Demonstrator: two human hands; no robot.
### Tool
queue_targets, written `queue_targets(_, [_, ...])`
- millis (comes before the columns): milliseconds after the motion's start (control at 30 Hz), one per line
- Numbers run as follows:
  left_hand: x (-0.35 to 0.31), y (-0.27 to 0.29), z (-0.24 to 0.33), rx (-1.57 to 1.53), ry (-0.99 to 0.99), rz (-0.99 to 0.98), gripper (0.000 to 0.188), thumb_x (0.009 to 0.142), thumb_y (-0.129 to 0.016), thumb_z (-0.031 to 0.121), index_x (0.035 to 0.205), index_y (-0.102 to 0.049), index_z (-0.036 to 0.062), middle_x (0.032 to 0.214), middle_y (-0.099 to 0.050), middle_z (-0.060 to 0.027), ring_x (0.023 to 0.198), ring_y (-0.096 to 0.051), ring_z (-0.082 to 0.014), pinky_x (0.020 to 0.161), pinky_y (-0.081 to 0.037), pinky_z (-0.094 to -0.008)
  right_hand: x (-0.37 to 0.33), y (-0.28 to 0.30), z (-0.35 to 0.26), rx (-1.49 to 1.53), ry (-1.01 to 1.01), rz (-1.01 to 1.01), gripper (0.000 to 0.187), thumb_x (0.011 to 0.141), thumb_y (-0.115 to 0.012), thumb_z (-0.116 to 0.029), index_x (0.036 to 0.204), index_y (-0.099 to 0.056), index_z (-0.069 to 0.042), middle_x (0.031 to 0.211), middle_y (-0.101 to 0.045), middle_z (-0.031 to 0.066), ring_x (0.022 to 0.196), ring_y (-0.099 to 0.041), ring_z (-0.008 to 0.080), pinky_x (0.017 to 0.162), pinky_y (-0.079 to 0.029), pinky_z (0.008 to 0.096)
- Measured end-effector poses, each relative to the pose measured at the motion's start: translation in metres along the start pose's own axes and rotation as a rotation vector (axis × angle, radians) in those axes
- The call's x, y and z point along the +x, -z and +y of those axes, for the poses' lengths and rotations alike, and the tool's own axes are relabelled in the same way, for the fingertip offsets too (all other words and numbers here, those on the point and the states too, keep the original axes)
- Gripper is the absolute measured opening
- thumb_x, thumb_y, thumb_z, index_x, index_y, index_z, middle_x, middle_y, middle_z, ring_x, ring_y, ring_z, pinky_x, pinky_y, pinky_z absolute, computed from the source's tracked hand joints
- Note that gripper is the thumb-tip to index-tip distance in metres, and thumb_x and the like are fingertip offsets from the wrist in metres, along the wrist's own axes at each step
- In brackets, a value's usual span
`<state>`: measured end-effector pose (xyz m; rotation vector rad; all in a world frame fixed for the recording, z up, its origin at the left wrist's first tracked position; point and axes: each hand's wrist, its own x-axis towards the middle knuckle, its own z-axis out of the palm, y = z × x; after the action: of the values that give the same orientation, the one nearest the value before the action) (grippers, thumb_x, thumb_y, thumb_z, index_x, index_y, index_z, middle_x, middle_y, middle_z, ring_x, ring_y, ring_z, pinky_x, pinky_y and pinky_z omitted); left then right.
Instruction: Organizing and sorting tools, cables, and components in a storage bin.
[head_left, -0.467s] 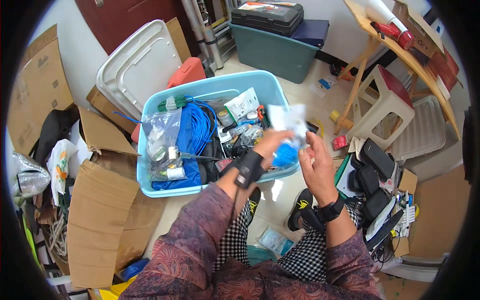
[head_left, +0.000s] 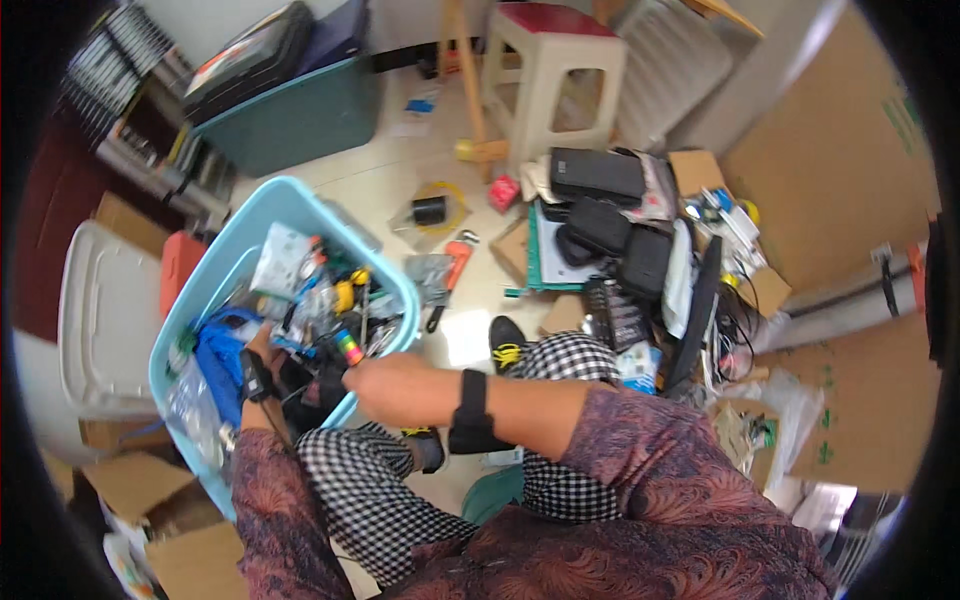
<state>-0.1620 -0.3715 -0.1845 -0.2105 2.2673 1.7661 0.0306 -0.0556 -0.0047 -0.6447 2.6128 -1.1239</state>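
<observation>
A light blue storage tub (head_left: 397, 290) full of mixed hardware stands at my left front. My left hand (head_left: 262, 352) reaches down inside it, beside a blue bundle (head_left: 222, 350); its fingertips are hidden. My right hand (head_left: 385, 388) is curled at the tub's near right side. Beside its fingers is a small cylinder with red, yellow and green bands (head_left: 348, 346); whether the hand grips it or something else is hidden. Dark items (head_left: 318, 388) lie between my hands. A white printed bag (head_left: 281, 258) and a clear plastic bag (head_left: 197, 405) are also in the tub.
An orange-handled wrench (head_left: 460, 255) and a bagged black roll (head_left: 430, 210) lie on the floor right of the tub. Black cases (head_left: 598, 178) are heaped farther right. A red-topped stool (head_left: 555, 75) and a dark green tub (head_left: 290, 130) stand behind; a white lid (head_left: 100, 320) leans left.
The view has swung right. Both hands have moved from above the tub's right side down into it. The white and blue item is no longer seen in them.
</observation>
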Motion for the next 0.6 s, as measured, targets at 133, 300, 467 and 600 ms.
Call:
queue_targets(133, [0.024, -0.064, 0.023, 0.075, 0.295, 0.199, 0.054, 0.080, -0.065, 0.039, 0.110, -0.054, -0.0035, 0.103, -0.060, -0.0179, 0.098, -0.057, -0.0346, 0.088, -0.043, -0.0411, -0.015, 0.006, 0.013, -0.060, -0.013, -0.066, 0.017, 0.075, -0.053, -0.009, 0.086, -0.059, 0.003, 0.078, -0.063, 0.0202, 0.075, -0.063, 0.0371, 0.065, -0.050, 0.0457])
queue_targets(300, [0.069, -0.080, 0.004, 0.584, -0.201, 0.254, 0.063, 0.076, -0.067, 0.029, 0.124, -0.047, -0.0053, 0.114, -0.057, -0.0250, 0.104, -0.056, -0.0336, 0.090, -0.042, -0.0380, -0.014, -0.001, 0.027, -0.111, 0.000, -0.002, 0.017, 0.070, -0.057, -0.007, 0.083, -0.061, 0.004, 0.075, -0.064, 0.0198, 0.074, -0.064, 0.0364, 0.063, -0.050, 0.0449])
queue_targets(467, [0.010, -0.152, 0.089, 0.161, -0.084, -0.033, 0.050, 0.077, -0.066, 0.016, 0.122, -0.049, 0.0022, 0.105, -0.058, -0.0109, 0.087, -0.060, -0.0215, 0.072, -0.049, -0.0357, -0.015, 0.017, 0.032, -0.155, -0.076, -0.010, 0.014, 0.070, -0.057, -0.007, 0.077, -0.065, 0.002, 0.078, -0.065, 0.0188, 0.074, -0.064, 0.0352, 0.062, -0.050, 0.0442])
queue_targets(600, [-0.078, -0.205, 0.153, -0.039, -0.107, -0.255, 0.035, 0.085, -0.058, 0.012, 0.118, -0.051, 0.0007, 0.107, -0.058, -0.0112, 0.082, -0.061, -0.0235, 0.071, -0.052, -0.0330, -0.014, 0.028, 0.036, -0.013, -0.132, 0.437, 0.017, 0.071, -0.056, -0.012, 0.072, -0.066, 0.001, 0.079, -0.065, 0.0199, 0.073, -0.065, 0.0349, 0.064, -0.050, 0.0437])
